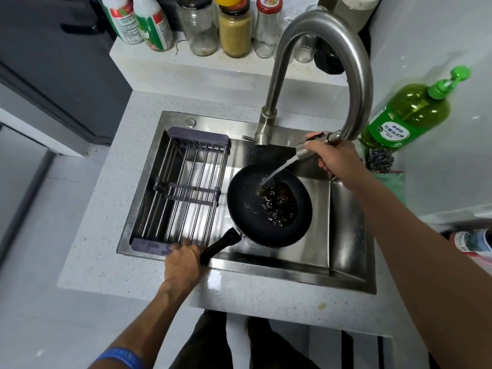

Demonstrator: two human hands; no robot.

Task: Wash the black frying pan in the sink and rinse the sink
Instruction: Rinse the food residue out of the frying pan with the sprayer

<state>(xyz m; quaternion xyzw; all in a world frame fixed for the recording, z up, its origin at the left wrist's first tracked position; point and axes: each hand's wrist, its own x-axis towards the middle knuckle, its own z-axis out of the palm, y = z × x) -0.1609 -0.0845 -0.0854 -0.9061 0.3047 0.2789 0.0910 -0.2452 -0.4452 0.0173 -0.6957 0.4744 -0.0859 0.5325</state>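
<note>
The black frying pan [247, 209] sits tilted inside the steel sink [346, 235], right of centre. Its black handle points to the lower left, and my left hand [183, 262] grips the end of that handle at the sink's front rim. My right hand [332, 155] holds the spray head [310, 147] at the tip of the curved steel faucet [319, 30]. A stream of water [279, 170] runs from the head into the pan, where dark bubbling water [278, 203] pools.
A metal drying rack [183, 193] spans the sink's left half. A green dish-soap pump bottle [407, 115], a steel scourer [380, 159] and a green cloth [391, 182] lie to the right. Jars and bottles [234, 27] line the back ledge.
</note>
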